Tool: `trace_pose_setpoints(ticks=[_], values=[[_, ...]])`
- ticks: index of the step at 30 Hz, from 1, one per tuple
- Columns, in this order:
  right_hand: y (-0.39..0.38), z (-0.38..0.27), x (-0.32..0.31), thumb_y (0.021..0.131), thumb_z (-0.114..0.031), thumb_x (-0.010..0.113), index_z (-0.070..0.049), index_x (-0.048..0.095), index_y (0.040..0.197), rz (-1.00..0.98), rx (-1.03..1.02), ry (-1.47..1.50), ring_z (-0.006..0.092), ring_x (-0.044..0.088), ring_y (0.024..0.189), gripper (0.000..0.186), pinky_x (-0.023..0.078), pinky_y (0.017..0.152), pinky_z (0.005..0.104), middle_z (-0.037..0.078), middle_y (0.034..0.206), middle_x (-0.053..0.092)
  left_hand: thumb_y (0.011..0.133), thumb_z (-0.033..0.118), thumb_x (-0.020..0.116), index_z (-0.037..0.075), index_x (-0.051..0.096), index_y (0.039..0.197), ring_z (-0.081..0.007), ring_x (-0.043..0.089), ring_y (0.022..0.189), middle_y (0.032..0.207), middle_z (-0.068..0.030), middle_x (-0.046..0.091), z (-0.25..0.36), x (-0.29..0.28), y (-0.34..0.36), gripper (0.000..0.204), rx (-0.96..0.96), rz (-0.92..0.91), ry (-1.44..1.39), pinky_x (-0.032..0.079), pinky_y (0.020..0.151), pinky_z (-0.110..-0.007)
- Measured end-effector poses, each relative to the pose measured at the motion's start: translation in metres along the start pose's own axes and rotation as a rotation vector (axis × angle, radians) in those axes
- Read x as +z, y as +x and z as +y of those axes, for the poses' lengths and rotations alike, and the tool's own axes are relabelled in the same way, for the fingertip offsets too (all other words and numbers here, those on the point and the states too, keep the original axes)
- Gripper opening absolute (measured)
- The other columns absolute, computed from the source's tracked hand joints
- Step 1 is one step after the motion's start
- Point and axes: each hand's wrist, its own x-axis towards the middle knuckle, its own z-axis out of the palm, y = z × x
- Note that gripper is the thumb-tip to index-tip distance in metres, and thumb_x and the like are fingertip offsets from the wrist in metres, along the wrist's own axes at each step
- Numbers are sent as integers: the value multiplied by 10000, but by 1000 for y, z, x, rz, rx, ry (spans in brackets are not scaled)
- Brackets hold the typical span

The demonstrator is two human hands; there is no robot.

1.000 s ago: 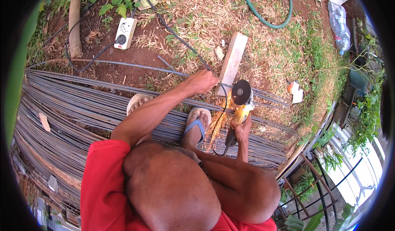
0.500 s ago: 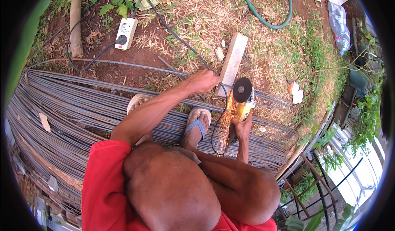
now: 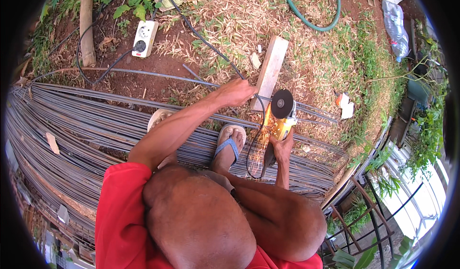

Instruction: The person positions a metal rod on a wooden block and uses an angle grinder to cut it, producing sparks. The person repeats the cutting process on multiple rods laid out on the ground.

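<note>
My right hand (image 3: 281,149) is wrapped round the body of a yellow and black angle grinder (image 3: 286,123). Its dark cutting disc (image 3: 282,104) meets a thin steel bar (image 3: 200,82) beside a wooden block (image 3: 274,64). Orange sparks (image 3: 261,144) stream down from the disc toward me. With fingers closed, my left hand (image 3: 237,93) grips the bar just left of the block, and the black power cable passes by those fingers. The exact contact of disc and bar is partly hidden by the disc.
Many long steel bars (image 3: 96,120) lie under my sandalled feet (image 3: 230,146). A white power strip (image 3: 145,38) with a plug in it rests on the soil at the upper left. A green hose (image 3: 318,28), a plastic bottle (image 3: 396,31) and a metal frame (image 3: 366,206) lie around.
A large green leaf at the left edge is gone from view. Both hands, the bar and the grinder stay in nearly the same place, and sparks still fly.
</note>
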Motion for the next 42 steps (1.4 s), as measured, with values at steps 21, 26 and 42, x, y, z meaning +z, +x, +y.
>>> trace_pose_setpoints(ticks=[21, 26, 42], values=[[-4, -15, 6, 733, -104, 780, 6, 514, 1352, 65, 4, -98, 221, 667, 901, 683, 552, 852, 365, 119, 1040, 684, 963, 85, 631, 6, 642, 930, -430, 702, 702, 718, -262, 641, -2, 0, 1, 86, 40, 35, -21, 549, 647, -549], [-4, -10, 5, 726, -90, 779, 1, 522, 1310, 41, 19, -41, 221, 665, 903, 644, 550, 855, 358, 110, 1028, 675, 969, 96, 644, 7, 637, 917, -430, 701, 702, 709, -245, 644, -4, 1, -1, 103, 88, 80, -10, 544, 651, -553], [-9, -12, 4, 733, -39, 759, 0, 519, 1316, 25, -27, -23, 206, 663, 879, 632, 558, 810, 344, 115, 1046, 683, 973, 103, 651, 7, 645, 927, -414, 708, 695, 699, -231, 650, 3, -4, -2, 107, 38, 41, -57, 558, 657, -546]])
